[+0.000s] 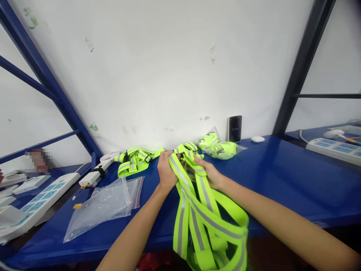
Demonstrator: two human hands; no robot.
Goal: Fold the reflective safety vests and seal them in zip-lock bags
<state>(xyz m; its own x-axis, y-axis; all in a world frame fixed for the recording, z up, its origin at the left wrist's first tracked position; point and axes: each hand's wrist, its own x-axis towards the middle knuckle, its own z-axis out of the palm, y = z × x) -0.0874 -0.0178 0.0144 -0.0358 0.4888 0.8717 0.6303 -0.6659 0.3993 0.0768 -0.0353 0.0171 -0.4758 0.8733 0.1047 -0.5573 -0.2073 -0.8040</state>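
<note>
Yellow-green reflective straps [201,210] with grey stripes hang in loops from my two hands, over the front edge of the blue table [267,173]. My left hand [167,171] is closed on the upper part of the straps. Close by on the right, my right hand [210,173] grips the same bundle, with its thumb on a band. Behind my left hand, another heap of reflective straps [138,160] with black buckles lies on the table. Past my right hand are clear bags of folded reflective straps [222,149].
Clear zip bags [104,203] lie at the table's left. Beside them are a white fan [98,171] and a power strip [47,203]. A phone-like device [234,128] leans on the wall near a white oval object [257,139]. Another power strip [335,148] is at right.
</note>
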